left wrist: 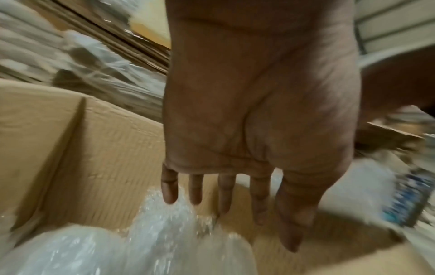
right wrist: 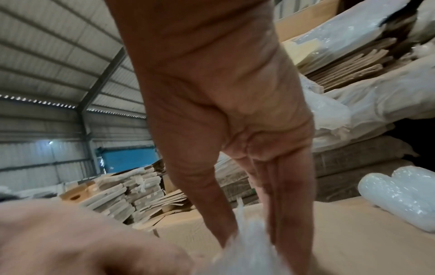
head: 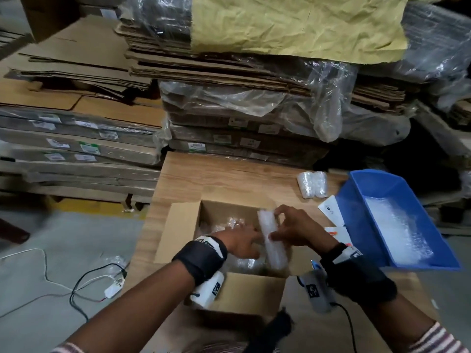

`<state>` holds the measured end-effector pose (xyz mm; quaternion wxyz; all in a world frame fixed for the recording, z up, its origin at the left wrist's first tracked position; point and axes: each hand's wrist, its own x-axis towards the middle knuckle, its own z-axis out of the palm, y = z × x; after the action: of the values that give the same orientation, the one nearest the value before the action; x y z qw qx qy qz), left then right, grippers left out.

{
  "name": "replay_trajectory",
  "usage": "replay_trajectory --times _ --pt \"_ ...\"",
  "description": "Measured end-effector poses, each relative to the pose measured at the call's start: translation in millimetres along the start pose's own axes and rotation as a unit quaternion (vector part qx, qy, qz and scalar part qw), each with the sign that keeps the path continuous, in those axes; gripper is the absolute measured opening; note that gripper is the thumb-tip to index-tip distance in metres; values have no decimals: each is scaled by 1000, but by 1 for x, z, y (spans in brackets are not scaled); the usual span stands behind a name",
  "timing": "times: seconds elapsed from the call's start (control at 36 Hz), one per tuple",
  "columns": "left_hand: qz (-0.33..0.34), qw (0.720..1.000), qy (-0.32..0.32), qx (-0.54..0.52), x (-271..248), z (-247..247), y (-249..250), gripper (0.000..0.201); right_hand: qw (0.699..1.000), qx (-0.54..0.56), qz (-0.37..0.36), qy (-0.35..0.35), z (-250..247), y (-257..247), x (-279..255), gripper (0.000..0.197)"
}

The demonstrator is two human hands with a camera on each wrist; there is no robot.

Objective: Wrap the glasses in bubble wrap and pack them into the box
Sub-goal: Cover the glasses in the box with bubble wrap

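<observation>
Over box (head: 178,225), right hand (head: 295,228) pinching wrapped glass (head: 271,243)

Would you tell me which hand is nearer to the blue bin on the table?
Right. The right hand grips a wrapped glass over the box, beside the blue bin; the left hand reaches inside the box, farther away.

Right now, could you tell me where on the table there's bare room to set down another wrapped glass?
Bare wood lies behind the cardboard box, left of the two wrapped glasses. The right side is crowded by papers and the blue bin. Over the box, the right hand holds a wrapped glass; the left hand reaches inside.
</observation>
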<state>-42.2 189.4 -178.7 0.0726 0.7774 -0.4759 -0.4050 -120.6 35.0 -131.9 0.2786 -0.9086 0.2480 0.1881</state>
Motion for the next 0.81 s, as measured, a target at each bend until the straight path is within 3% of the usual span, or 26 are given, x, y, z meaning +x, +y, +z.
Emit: replay_trajectory --times 0.08,0.17,0.31,0.39,0.44,0.5,0.56,0.69,0.81 --pt "9 992 -59 115 4 7 8 58 996 -91 18 19 8 -9 -2 59" --pt "6 986 -93 139 5 9 13 54 991 -123 21 37 15 -17 -2 54" --pt "-8 982 -102 156 6 13 12 51 986 -163 14 18 20 -31 0 34" --pt "-36 987 -81 135 7 13 8 52 980 -200 8 -4 21 -44 -5 11" --pt "-59 985 -80 139 7 11 6 54 978 -208 4 -12 22 -50 -7 27" --pt "-71 982 -87 154 3 7 5 52 978 -207 7 -9 24 -49 -3 6" --pt "-67 980 -87 165 -3 2 5 48 980 -200 26 -4 33 -43 9 24" --pt "-56 983 -87 150 -8 1 4 48 975 -219 38 -5 47 -43 24 44" --pt "-41 988 -75 129 -11 1 4 48 973 -221 52 -31 58 -41 36 42"
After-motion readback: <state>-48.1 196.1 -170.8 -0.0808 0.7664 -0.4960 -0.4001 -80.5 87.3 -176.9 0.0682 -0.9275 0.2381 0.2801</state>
